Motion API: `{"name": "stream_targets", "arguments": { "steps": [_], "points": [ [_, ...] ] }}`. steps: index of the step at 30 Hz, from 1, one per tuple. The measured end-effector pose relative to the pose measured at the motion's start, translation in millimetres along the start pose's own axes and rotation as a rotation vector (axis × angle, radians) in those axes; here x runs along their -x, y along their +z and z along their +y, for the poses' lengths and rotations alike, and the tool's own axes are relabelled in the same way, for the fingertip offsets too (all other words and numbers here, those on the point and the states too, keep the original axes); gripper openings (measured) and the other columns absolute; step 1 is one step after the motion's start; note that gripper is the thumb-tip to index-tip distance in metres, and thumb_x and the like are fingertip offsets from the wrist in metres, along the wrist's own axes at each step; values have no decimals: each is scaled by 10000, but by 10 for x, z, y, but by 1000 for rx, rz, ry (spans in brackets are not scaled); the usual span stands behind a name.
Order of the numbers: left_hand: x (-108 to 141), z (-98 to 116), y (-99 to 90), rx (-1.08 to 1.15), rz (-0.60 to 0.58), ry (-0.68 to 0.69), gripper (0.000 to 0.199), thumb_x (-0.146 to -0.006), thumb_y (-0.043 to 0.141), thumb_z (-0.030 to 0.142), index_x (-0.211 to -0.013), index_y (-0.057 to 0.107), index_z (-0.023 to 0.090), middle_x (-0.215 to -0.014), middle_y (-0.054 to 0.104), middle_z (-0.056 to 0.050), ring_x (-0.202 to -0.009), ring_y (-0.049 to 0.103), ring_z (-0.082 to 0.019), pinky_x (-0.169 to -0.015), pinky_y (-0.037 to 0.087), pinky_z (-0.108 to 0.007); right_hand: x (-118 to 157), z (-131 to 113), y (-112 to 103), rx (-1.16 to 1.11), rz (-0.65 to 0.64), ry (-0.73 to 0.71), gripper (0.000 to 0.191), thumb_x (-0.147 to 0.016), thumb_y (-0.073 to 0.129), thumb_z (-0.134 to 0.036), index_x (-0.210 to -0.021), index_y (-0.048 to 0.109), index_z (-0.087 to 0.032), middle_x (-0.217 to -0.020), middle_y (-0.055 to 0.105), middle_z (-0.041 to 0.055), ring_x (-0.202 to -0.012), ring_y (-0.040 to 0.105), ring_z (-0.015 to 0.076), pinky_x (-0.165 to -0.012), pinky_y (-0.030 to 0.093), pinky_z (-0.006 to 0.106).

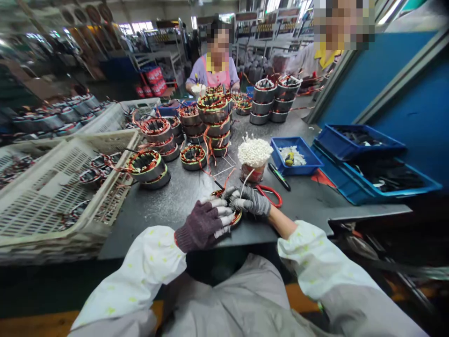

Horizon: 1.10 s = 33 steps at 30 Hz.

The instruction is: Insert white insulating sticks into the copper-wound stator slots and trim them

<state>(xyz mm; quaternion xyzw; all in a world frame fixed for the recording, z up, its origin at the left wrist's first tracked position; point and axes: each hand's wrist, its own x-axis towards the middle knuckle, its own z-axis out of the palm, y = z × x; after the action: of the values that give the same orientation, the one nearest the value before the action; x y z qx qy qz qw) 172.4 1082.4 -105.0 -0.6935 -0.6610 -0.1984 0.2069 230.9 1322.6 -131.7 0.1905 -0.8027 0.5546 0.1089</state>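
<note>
A wound motor stator [238, 219] with copper coils lies at the table's near edge, mostly covered by my hands. My left hand [205, 222], in a dark purple glove with whitish fingertips, is closed over its left side. On the far right side, my right hand [250, 200], in a grey glove, pinches a thin white cord [247, 179] that sticks up from the fingers. Just beyond stands a tub [250, 173] topped by a dense bundle of white cords [255, 150]. Red-handled scissors [275, 195] lie beside my right hand.
Stacked stators [213, 114] rise across the table [157, 210]. A pale plastic crate [80, 182] with more stators borders the left. Blue bins [298, 166] and stacked blue trays [354, 185] are at the right, near a dark-and-green tool [279, 177]. A co-worker [213, 65] sits opposite.
</note>
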Motion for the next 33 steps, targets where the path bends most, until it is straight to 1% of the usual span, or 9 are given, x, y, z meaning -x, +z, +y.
{"name": "stream_targets", "arguments": {
  "steps": [5,6,11,17,23,25,29,31,33],
  "points": [
    [98,206,96,-117,19,-166,281,-970,592,287,-1237,677,263,-1264,722,-23,-1347,546,-213,-1259,241,-473,531,-57,43,270,504,19,162,-934,625,-351,-972,728,-231,-996,710,71,-919,683,200,-857,578,362],
    [109,234,114,-131,24,-186,294,-978,580,276,-1258,665,253,-1285,713,-26,-1362,535,-215,-1270,218,-476,615,-91,72,342,497,-13,160,-947,615,-329,-1008,734,-239,-1003,710,76,-936,685,207,-865,578,368],
    [110,346,119,-155,-24,-236,324,-988,569,274,-1304,628,229,-1347,679,-42,-1415,491,-236,-1294,156,-503,653,-189,248,508,128,-202,285,-1006,548,-295,-1251,691,-268,-1235,692,99,-1044,685,215,-912,566,379],
    [50,522,169,-227,54,-380,353,-971,583,205,-1322,582,171,-1316,693,-72,-1409,494,-262,-1271,217,-517,568,-118,342,437,247,-224,236,-1022,536,-297,-1181,709,-271,-1117,732,70,-987,707,182,-881,578,336],
    [55,194,222,-70,41,-230,309,-950,503,171,-1234,622,189,-1141,730,-94,-1166,652,-254,-1152,385,-497,494,-159,301,317,215,-127,241,-995,581,-377,-1132,734,-252,-1155,721,86,-1044,692,204,-932,563,364],
    [48,110,253,-62,93,-234,296,-947,510,176,-1221,620,197,-1114,731,-89,-1121,667,-252,-1132,401,-490,433,-127,146,218,351,-41,241,-969,606,-417,-1056,743,-239,-1097,735,80,-1031,692,212,-951,554,374],
    [57,176,304,-93,180,-313,271,-951,538,194,-1208,623,204,-1121,732,-86,-1125,669,-257,-1142,386,-504,227,17,-367,191,1004,185,256,-915,596,-448,-902,709,-218,-874,725,55,-843,665,209,-877,563,395],
    [72,243,301,-97,184,-318,283,-946,553,182,-1222,615,191,-1131,731,-94,-1141,665,-265,-1147,372,-522,83,87,-599,241,1131,215,256,-835,650,-423,-949,708,-202,-907,717,62,-845,648,214,-886,555,414],
    [81,277,281,-95,171,-309,279,-947,566,175,-1223,606,185,-1135,732,-91,-1149,662,-260,-1146,370,-515,-42,129,-744,293,1112,187,271,-763,689,-392,-943,716,-192,-942,716,72,-878,646,225,-907,545,426]
  ]
}}
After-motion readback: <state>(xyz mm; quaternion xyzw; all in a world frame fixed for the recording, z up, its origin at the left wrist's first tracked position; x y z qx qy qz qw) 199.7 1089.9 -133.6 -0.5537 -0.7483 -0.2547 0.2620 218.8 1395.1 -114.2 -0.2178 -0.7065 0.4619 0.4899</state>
